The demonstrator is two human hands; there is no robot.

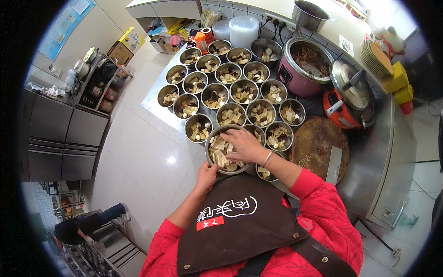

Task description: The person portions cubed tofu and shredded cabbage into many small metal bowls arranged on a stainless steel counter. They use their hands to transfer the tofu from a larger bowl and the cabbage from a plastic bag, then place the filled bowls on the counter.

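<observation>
My left hand (206, 178) grips the near-left rim of a larger steel bowl (207, 149), held in front of the apron. Pale cut pieces of food (218, 151), probably bamboo shoot or tofu, fill it. My right hand (246, 144) reaches over the bowl from the right. Its fingers are spread at the pieces, and I see nothing clasped in them. Around the bowl stand several small steel cups (231, 114) in rows, holding pale pieces, dark bits and small white eggs. A cup (264, 175) is partly hidden beneath my right wrist.
A round wooden chopping board (313, 138) carries a cleaver (334, 164). Behind it are a red cooker with a tilted lid (349, 83) and a pink cooker (301, 81). Clear plastic tubs (244, 29) stand at the back. Another person (90, 225) is at lower left.
</observation>
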